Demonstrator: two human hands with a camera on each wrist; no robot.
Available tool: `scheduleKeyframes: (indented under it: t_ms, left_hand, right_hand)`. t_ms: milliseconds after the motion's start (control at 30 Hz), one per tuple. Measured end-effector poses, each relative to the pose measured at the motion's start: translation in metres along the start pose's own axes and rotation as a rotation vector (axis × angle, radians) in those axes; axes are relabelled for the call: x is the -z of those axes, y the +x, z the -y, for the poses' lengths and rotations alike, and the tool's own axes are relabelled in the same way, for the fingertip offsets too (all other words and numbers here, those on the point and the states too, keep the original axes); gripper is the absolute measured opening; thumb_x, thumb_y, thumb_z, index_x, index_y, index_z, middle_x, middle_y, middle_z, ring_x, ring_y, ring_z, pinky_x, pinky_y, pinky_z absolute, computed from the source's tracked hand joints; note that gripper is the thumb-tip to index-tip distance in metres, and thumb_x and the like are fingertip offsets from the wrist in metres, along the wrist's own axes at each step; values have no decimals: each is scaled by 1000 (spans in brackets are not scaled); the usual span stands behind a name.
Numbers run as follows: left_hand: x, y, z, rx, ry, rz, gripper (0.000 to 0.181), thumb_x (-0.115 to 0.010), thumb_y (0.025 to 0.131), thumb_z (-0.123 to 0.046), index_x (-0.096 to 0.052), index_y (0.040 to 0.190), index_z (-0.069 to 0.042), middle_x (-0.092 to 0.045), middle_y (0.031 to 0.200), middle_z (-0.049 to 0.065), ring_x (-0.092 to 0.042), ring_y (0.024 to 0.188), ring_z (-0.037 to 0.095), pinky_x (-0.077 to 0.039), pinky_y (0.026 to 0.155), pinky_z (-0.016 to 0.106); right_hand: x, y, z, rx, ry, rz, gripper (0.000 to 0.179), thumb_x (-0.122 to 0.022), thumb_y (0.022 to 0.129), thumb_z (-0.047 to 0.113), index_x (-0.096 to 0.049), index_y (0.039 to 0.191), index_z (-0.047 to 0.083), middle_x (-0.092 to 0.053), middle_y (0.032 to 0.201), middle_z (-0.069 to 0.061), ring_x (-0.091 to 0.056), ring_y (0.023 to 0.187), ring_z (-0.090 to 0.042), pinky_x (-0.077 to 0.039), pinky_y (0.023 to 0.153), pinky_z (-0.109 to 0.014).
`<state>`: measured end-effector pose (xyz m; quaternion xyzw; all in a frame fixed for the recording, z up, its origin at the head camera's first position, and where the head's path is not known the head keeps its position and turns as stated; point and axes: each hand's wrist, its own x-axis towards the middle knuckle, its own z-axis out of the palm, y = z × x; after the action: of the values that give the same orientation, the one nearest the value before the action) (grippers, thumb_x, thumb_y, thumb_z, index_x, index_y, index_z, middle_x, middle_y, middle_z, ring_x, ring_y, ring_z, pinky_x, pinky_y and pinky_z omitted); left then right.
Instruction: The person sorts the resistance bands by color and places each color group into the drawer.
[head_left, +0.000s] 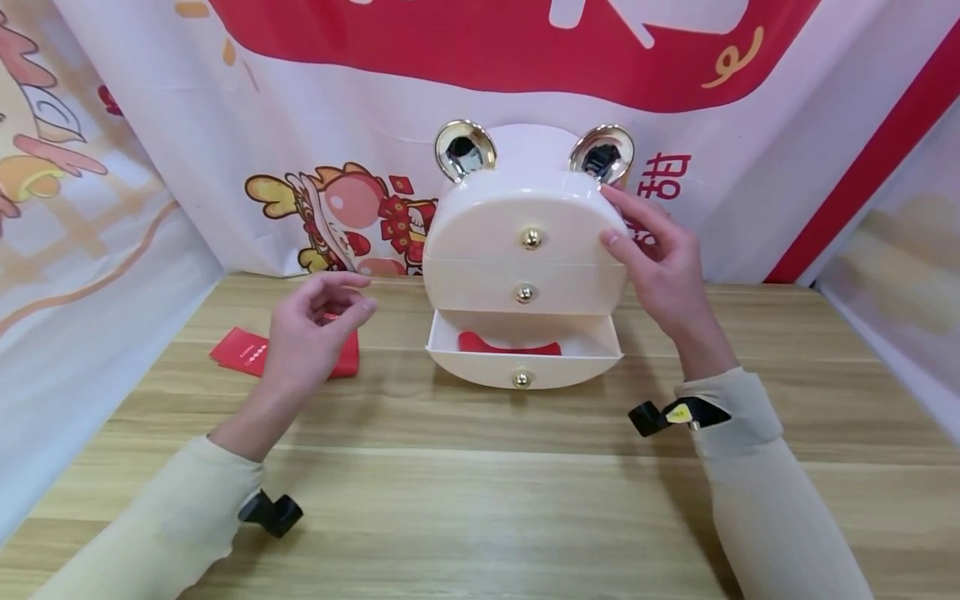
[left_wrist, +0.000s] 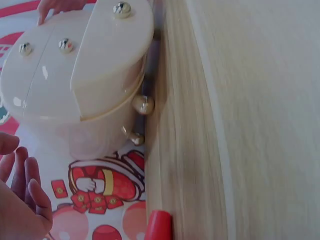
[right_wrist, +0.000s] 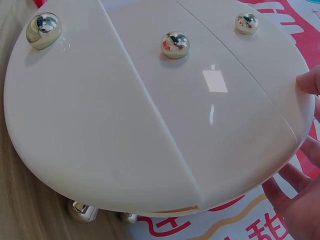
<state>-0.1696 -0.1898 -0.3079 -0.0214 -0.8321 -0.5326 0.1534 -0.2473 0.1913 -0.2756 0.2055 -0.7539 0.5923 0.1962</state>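
A white drawer box (head_left: 525, 225), rounded, with two gold-rimmed eye-like discs on top, stands against the back cloth. Its bottom drawer (head_left: 431, 340) is pulled out; inside lies a red item (head_left: 510, 344), its lower part hidden by the drawer front. My right hand (head_left: 663, 271) holds the box's upper right side, thumb at the front edge and fingers along the side, as the right wrist view also shows. Loosely bent and holding nothing, my left hand (head_left: 311, 333) hovers left of the box, overlapping some red printed packets (head_left: 243, 348) on the table.
The wooden table (head_left: 480, 500) reaches back to a printed cloth (head_left: 360, 100) with red and festive cartoon patterns. More cloth hangs at both sides. Round gold knobs (right_wrist: 175, 45) sit on the drawer fronts, and gold feet (left_wrist: 143, 104) show under the box.
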Motion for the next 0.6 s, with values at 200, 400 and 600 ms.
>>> scheduleKeyframes:
  t_ms: [200, 400, 600]
  left_hand:
    - [21, 4, 16, 60, 11, 24, 36, -73, 100, -38, -69, 130, -19, -69, 113, -12, -64, 104, 11, -54, 81, 12]
    - [39, 6, 31, 162, 100, 133, 40, -71, 102, -42, -68, 132, -17, -67, 126, -6, -60, 113, 14, -56, 85, 15]
    - [48, 10, 43, 264, 194, 243, 44, -71, 101, -43, -68, 137, -19, -62, 143, 7, -52, 131, 25, -54, 92, 20]
  right_hand:
    - [-2, 1, 0, -2, -4, 0, 44, -67, 104, 21, -65, 148, 25, -59, 154, 0, -60, 123, -21, -58, 92, -16]
    - [-3, 2, 0, 6, 3, 2, 44, -67, 103, 21, -65, 148, 24, -61, 151, -3, -61, 122, -21, -58, 91, -16]
    - [-1, 1, -2, -5, -8, -8, 44, -68, 104, 22, -65, 148, 25, -62, 150, -3, -63, 121, -21, -59, 90, -15]
